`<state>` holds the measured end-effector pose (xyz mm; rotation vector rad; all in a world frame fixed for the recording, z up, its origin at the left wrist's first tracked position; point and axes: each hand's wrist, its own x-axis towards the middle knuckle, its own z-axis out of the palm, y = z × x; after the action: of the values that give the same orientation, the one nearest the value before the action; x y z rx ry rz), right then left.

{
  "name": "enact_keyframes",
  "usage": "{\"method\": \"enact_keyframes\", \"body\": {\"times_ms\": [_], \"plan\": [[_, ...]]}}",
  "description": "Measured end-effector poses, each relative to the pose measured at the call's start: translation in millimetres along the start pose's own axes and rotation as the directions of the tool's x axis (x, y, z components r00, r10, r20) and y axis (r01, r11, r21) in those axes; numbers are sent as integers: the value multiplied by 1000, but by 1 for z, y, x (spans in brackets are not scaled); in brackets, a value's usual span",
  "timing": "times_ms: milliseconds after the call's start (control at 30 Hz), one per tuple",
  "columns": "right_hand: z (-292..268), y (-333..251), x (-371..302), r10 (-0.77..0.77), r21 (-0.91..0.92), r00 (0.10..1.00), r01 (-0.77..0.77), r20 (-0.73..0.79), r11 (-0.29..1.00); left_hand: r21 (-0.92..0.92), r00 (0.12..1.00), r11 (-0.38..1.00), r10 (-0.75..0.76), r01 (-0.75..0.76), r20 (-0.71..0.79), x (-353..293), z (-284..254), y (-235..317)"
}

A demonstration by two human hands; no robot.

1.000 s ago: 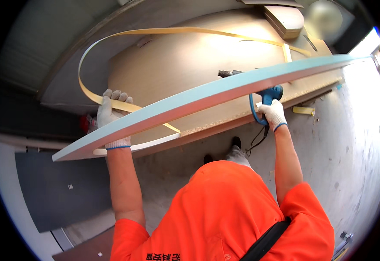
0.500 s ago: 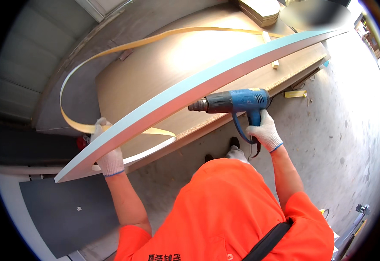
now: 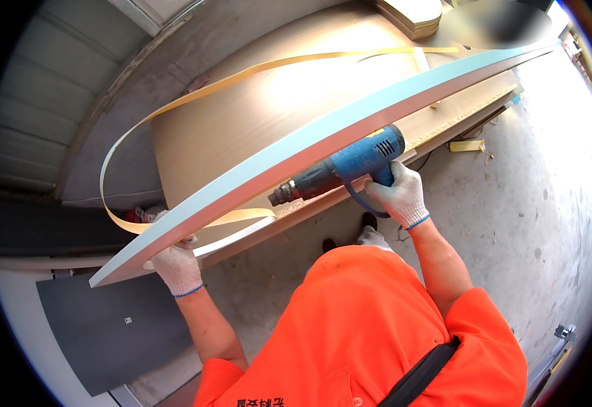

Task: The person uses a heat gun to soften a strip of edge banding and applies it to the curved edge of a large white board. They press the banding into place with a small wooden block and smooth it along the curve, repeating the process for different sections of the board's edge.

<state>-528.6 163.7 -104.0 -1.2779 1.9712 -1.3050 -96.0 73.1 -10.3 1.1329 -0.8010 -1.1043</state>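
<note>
Heat gun [image 3: 367, 159]: in the right hand [image 3: 401, 197], its gloved fingers wrapped round the handle. Blue body with dark slots at the rear, dark grey barrel, ribbed metal nozzle [image 3: 282, 195], scuffed. Nozzle lies ahead and to the left of that hand, aimed leftward and slightly down. Whether the gun is running: cannot tell.

Yellow strip [image 3: 248, 71]: thin, flexible, springing up in a wide loop beyond the left hand [image 3: 177, 268]. Right of that hand it doubles back as a white length [image 3: 235, 235] beside the worktop edge. Left hand is gloved, half hidden; its thumb and some fingertips show, but grip on the strip cannot be told.

Step in hand (judgement): left hand steadies the work while the gun is levelled toward the strip's bend. Next move seems to call for an even nozzle distance, clear of the left glove.

Long panel [image 3: 296, 146]: pale blue edge, pinkish side, crossing over the left hand and ahead of the right.

Worktop [image 3: 207, 129]: brown, smooth, ahead of both hands. Stacked boards [image 3: 408, 20] far ahead of the right hand; a yellow scrap [image 3: 467, 146] on the floor [image 3: 513, 197] to its right.
</note>
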Motion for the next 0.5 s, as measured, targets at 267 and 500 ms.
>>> {"method": "enact_keyframes", "body": {"times_ms": [267,500], "plan": [[17,-15,10,23,-196,998,-33,-53,980,62,1000,998,24,-22,-21,-15,14,7],[23,-54,6,-18,-124,1000,20,15,992,87,995,992,90,-86,-36,-19,18,3]]}}
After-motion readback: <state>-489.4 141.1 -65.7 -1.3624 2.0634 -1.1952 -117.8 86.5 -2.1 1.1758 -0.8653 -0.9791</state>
